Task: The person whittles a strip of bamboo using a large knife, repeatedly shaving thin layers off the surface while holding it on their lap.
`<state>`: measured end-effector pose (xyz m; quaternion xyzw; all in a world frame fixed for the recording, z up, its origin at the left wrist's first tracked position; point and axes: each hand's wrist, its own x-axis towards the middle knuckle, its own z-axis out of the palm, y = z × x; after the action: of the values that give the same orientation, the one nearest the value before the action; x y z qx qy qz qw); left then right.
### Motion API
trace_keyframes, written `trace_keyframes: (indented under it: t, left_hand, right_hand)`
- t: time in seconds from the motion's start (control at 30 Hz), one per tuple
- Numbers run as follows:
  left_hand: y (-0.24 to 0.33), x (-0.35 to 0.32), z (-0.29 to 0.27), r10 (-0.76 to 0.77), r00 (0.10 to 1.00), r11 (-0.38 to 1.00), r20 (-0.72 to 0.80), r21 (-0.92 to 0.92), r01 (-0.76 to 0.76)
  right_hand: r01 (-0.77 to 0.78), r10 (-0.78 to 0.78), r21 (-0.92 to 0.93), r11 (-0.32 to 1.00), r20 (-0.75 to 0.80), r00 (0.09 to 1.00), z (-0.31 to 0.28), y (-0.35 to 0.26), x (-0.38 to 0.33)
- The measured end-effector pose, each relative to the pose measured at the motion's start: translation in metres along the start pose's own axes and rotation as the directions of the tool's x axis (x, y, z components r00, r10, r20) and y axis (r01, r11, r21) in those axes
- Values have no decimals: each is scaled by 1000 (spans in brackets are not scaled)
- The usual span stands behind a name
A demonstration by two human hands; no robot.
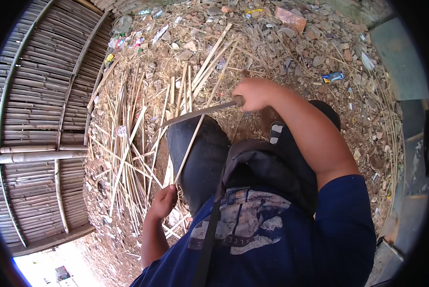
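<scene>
My left hand [164,201] is closed round the lower end of a thin bamboo strip [190,144], which slants up and away over my left knee. In my right hand [253,94] is the handle of a long, slightly curved knife [202,112]. Its blade points left and crosses the strip above the dark-trousered knee [200,148]. Whether the edge bites into the strip I cannot tell. Many split bamboo strips [128,158] lie in a loose pile on the ground to the left, with a few longer ones [214,60] ahead of the knee.
A bamboo-slat wall [37,81] stands along the left. Broken stones, dry shavings and litter cover the ground, with a reddish brick [291,20] at the far side and a blue wrapper [333,77] at the right. Grey-green panels [401,60] border the right side.
</scene>
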<state>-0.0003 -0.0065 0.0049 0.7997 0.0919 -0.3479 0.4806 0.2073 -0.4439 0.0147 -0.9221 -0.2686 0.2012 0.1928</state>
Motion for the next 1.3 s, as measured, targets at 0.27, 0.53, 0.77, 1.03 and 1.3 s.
trace_keyframes:
  t: [0.27, 0.53, 0.77, 1.03, 1.3]
  left_hand:
    - [-1, -2, 0, 13, 999, 988, -35, 152, -8]
    - [16, 2, 7, 240, 946, 843, -220, 530, -91]
    - [26, -3, 13, 319, 912, 742, -259, 667, -71]
    - [22, -1, 27, 328, 895, 683, -301, 731, -5]
    - [9, 9, 29, 350, 881, 746, -319, 663, -56]
  right_hand:
    - [-216, 219, 127, 968, -10, 976, -5, 24, 5]
    - [-342, 358, 259, 903, -14, 934, 3, 63, 7]
    - [-161, 161, 60, 985, 7, 987, 1, 13, 6]
    - [-468, 455, 246, 849, 114, 883, -15, 45, -3]
    - [-255, 268, 170, 952, -56, 962, 12, 47, 2]
